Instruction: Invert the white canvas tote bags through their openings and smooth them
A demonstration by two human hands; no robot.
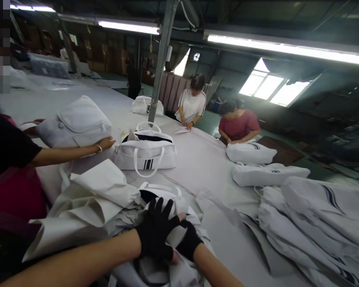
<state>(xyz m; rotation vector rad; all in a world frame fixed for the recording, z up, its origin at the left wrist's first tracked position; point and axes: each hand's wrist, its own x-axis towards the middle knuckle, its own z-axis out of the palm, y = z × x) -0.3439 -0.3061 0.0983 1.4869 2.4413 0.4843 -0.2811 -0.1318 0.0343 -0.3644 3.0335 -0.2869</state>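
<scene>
My left hand (157, 229), in a black glove with bare fingertips, lies with fingers spread on crumpled white material at the opening of a white bag (194, 217). My right hand (189, 240), gloved the same way, is close against it on the right and touches the same material. Its fingers are mostly hidden, so I cannot tell whether they grip. Beside my left forearm rises a heap of crumpled off-white paper (92, 195). Just beyond my hands stands a white duffel bag (146, 153) with dark stripes, its top unzipped.
At left a co-worker's arm (68, 155) supports a white bag (77, 123). Striped white bags (326, 215) are piled at right, by a grey curved sheet (266, 243). Two people (193, 103) work across the table (194, 155). A metal post (161, 59) rises behind the duffel.
</scene>
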